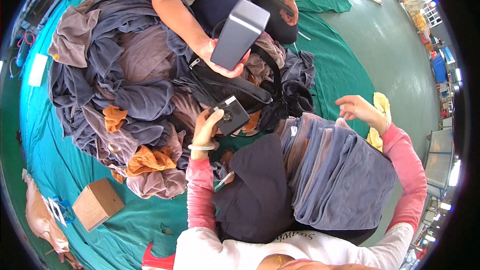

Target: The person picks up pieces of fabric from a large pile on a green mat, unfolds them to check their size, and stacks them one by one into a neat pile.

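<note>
My left hand (206,126), with a pale bangle at the wrist, is closed on the edge of a flat black square box (233,115) that has a small white label. My right hand (357,108) hangs just past the far edge of a stack of folded grey and mauve towels (342,180); its fingers are apart with nothing between them. The stack rests on my lap beside a dark cloth (257,185). Across from me, another person's hand (227,62) holds up a dark grey box (240,32) above an open black bag (225,82).
A large heap of grey and mauve towels (145,52) with a few orange cloths (150,160) lies to the left on a green sheet (135,215). A cardboard box (98,202) sits at the lower left. The other person's second hand (290,12) holds a small dark object.
</note>
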The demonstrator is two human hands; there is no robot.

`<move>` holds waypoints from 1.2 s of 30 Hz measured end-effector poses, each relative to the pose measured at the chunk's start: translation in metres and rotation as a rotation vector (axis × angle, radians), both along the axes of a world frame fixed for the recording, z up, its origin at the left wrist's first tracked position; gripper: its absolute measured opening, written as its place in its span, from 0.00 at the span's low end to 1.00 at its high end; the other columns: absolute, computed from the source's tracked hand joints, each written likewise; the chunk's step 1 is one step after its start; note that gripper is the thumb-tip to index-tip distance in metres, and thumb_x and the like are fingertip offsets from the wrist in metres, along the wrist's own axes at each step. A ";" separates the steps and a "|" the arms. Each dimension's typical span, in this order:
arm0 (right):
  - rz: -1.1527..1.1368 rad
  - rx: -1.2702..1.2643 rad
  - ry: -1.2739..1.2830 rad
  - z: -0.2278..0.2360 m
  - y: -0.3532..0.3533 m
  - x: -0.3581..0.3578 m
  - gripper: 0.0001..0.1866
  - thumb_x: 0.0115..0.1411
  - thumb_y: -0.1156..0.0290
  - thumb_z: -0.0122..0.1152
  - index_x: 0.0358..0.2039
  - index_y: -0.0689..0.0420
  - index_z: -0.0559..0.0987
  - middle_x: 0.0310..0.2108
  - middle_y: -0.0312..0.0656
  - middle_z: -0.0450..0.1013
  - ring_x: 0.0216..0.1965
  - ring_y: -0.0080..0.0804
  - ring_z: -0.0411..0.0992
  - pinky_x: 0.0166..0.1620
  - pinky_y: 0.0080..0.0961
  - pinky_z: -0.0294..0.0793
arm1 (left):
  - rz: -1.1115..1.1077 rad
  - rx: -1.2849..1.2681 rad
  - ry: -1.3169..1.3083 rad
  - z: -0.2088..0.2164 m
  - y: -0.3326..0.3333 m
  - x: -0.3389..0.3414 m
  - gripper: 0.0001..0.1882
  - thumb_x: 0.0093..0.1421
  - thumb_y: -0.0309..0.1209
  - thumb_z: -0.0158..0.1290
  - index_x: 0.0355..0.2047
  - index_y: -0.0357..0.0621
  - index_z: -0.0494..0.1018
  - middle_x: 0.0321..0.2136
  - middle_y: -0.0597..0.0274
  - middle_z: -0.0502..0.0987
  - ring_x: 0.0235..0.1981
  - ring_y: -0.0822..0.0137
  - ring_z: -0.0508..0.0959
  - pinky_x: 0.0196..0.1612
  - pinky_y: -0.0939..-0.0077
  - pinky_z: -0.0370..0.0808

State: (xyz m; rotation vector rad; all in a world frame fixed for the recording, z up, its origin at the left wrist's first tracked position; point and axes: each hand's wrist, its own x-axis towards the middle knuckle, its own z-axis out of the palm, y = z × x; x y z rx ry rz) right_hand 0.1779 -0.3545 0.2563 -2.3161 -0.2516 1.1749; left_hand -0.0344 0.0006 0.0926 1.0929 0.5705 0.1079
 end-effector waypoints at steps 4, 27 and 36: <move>0.033 0.001 -0.050 0.024 0.004 -0.002 0.21 0.55 0.67 0.48 0.48 0.65 0.70 0.31 0.38 0.72 0.29 0.22 0.70 0.33 0.17 0.68 | 0.016 -0.050 -0.135 0.019 0.019 -0.032 0.21 0.51 0.41 0.56 0.37 0.37 0.70 0.19 0.71 0.71 0.09 0.85 0.59 0.12 0.91 0.53; -0.056 0.197 -0.119 0.074 -0.039 -0.046 0.18 0.59 0.71 0.51 0.49 0.63 0.68 0.32 0.37 0.71 0.34 0.22 0.69 0.41 0.21 0.69 | -0.087 0.361 -0.334 0.085 0.033 -0.069 0.25 0.38 0.20 0.65 0.35 0.35 0.64 0.33 0.67 0.69 0.37 0.77 0.68 0.42 0.83 0.68; -0.102 0.177 -0.264 0.094 -0.044 -0.088 0.18 0.59 0.72 0.51 0.50 0.61 0.69 0.33 0.36 0.70 0.35 0.20 0.67 0.40 0.18 0.67 | -0.081 0.339 -0.335 0.072 0.032 -0.071 0.25 0.37 0.19 0.65 0.36 0.35 0.67 0.33 0.67 0.69 0.37 0.76 0.69 0.43 0.83 0.67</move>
